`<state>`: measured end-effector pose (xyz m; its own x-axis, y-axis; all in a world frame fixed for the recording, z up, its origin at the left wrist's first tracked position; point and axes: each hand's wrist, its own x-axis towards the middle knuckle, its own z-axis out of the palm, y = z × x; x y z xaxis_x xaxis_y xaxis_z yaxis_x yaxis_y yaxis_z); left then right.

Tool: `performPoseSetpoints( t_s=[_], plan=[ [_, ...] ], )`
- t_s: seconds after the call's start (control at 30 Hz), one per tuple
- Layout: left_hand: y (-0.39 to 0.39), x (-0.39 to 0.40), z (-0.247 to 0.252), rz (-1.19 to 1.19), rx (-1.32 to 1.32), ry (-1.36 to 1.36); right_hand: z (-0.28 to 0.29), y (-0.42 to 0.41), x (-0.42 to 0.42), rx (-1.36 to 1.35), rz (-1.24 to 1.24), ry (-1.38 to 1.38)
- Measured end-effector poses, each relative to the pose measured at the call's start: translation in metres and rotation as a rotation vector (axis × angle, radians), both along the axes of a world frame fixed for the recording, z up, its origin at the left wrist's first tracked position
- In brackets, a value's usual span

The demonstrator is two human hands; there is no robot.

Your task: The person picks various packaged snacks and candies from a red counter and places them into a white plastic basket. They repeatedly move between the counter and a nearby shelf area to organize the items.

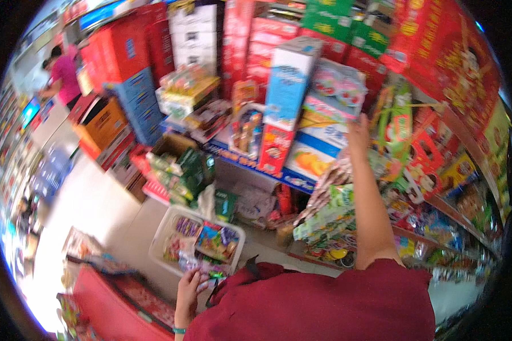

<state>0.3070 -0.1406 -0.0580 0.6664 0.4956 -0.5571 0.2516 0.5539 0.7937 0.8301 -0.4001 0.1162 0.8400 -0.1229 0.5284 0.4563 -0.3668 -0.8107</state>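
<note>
My right hand (358, 135) reaches forward to the right edge of stacked cartons (324, 132) on a blue-edged display shelf. It looks to be against the cartons, but blur hides whether its fingers grip anything. On top of them sits a shrink-wrapped pack with pink fruit pictures (339, 83). A tall blue, white and red carton (286, 102) stands just to the left. My left hand (188, 292), fingers curled, is low by the near rim of a white plastic bin (154, 245). Colourful snack packets (217, 241) lie in the bin. Shiny wrappers are beside my left fingertips; whether I hold one is unclear.
Hanging snack packs (403, 123) and lower shelves of packets (435, 221) line the right side. Left of the display stand blue boxes (138, 106) and an orange carton (102, 123). A red surface (111, 302) is at lower left. A person in pink (65, 79) stands far left.
</note>
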Motion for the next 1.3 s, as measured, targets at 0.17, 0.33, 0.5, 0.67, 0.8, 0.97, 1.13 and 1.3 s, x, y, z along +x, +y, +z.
performPoseSetpoints(
  t_s=[0.17, 0.33, 0.5, 0.67, 0.8, 0.97, 1.13, 1.3],
  plan=[
    [0.005, -0.026, -0.006, 0.039, 0.062, 0.057, -0.011, 0.050, -0.083, -0.018, 0.156, -0.378],
    [-0.003, -0.043, -0.011, 0.141, 0.091, 0.024, -0.077, 0.102, -0.172, -0.166, 0.600, 0.004],
    [-0.034, -0.088, -0.034, 0.426, 0.050, 0.017, -0.146, 0.144, -0.230, -0.784, 1.096, 0.161],
    [-0.074, -0.135, -0.032, 0.767, -0.009, 0.102, -0.169, 0.173, -0.278, -1.279, 1.579, -0.108],
    [-0.114, -0.183, -0.040, 1.088, -0.025, 0.168, -0.186, 0.205, -0.296, -1.177, 1.756, -0.114],
    [-0.165, -0.241, -0.052, 1.498, -0.117, 0.072, -0.181, 0.229, -0.340, -1.243, 1.913, -0.216],
    [-0.205, -0.300, -0.068, 1.873, -0.081, 0.017, -0.193, 0.229, -0.363, -1.384, 1.939, -0.258],
    [-0.224, -0.371, -0.089, 2.172, 0.033, 0.188, -0.213, 0.221, -0.374, -1.443, 1.943, -0.251]
  ],
)
